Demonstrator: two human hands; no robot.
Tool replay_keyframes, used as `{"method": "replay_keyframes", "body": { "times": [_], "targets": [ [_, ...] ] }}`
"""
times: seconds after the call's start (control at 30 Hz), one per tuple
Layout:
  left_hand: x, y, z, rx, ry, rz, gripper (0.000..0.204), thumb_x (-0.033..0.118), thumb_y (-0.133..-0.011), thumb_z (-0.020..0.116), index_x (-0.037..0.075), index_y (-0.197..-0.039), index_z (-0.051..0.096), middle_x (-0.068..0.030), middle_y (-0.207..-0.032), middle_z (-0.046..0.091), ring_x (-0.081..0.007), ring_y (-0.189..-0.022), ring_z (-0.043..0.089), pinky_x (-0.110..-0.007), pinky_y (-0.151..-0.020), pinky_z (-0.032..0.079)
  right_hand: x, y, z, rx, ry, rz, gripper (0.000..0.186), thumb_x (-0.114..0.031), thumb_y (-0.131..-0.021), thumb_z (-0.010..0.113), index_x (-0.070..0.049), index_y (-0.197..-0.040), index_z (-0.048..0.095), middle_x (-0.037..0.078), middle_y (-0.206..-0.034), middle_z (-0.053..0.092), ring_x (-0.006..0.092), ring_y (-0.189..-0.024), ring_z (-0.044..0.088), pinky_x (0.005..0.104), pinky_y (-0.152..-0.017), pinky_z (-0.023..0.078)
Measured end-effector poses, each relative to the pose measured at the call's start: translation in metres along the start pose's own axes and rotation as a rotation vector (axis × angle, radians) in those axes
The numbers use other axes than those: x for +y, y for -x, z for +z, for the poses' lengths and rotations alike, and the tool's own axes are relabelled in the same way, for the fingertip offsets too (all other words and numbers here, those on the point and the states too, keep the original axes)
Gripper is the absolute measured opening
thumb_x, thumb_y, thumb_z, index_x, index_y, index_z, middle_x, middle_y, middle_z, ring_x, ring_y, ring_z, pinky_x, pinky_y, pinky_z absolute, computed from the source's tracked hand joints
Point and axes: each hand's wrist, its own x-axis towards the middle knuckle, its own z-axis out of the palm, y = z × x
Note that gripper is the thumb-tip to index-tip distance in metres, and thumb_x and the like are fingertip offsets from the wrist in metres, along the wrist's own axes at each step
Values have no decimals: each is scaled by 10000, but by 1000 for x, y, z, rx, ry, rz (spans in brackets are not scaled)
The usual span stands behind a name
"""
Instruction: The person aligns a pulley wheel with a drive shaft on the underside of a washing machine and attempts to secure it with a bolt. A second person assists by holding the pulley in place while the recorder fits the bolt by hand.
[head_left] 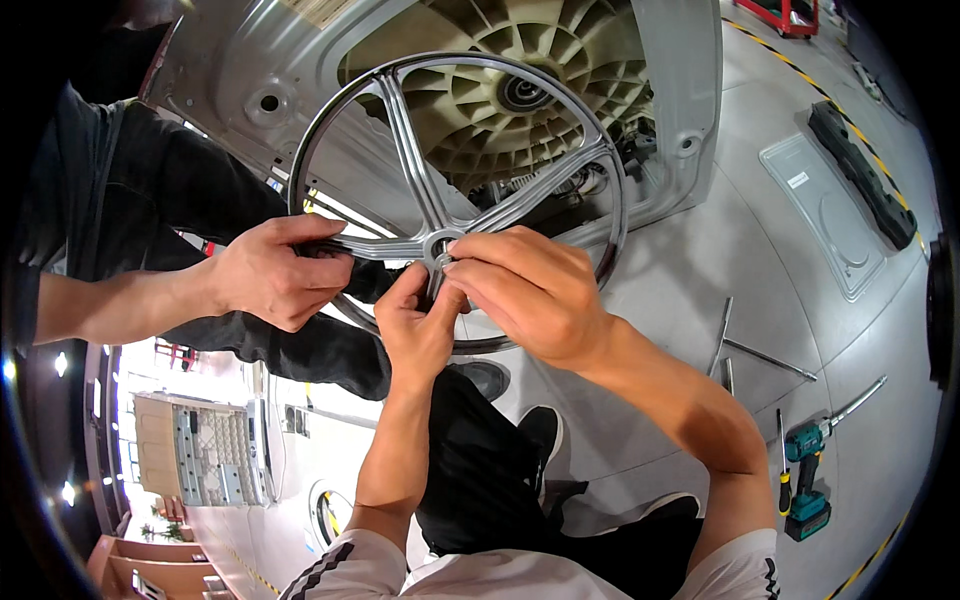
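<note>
A grey metal pulley wheel [408, 150] with several spokes and a dark rim is held up before me. My left hand [415, 335] grips it from below, thumb and fingers closed around a spoke by the hub. Right at the hub's centre hole, my right hand [550, 295] pinches a small metal bolt [444, 261]; its tip is partly covered by my fingers. From the left, a co-worker's hand [285, 275] clasps another spoke near the rim. Behind the wheel lies an opened washing machine [680, 80], its ribbed plastic tub [490, 50] and round centre shaft seat showing.
On the floor to the right lie a T-shaped wrench [765, 357], a screwdriver [784, 480] and a teal cordless drill [808, 465]. Farther off are a grey metal panel [825, 220] and a long black moulded piece [860, 170]. The co-worker's leg [300, 360] stands close on my left.
</note>
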Motion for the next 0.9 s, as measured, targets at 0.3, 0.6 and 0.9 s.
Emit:
{"method": "replay_keyframes", "body": {
  "times": [0.3, 0.6, 0.9],
  "targets": [
    [2, 0, 4, 19, 2, 9, 83, 11, -857, 623, -30, -815, 564, 2, -731, 571, -37, -661, 496, -198, -560, 421, -6, -2, 0, -108, 53, 97, 176, -36, -719, 660, 45, -871, 621, 98, -926, 569, 222, -716, 592, 308, -583, 499],
    [-15, 0, -13, -12, 7, 32, 161, 59, -893, 573, -1, -756, 512, 32, -703, 528, -16, -632, 453, -176, -530, 374, -5, 0, 2, -91, 47, 48, 170, -42, -705, 659, 44, -843, 608, 106, -914, 565, 233, -721, 595, 321, -586, 501],
    [-12, 1, -5, 8, 46, 98, 158, 132, -931, 550, 9, -842, 592, 53, -685, 521, -3, -564, 432, -157, -472, 318, -8, -2, -1, -79, 74, 12, 166, -55, -680, 649, 34, -814, 610, 100, -868, 567, 235, -725, 600, 321, -590, 506]
  ]
}}
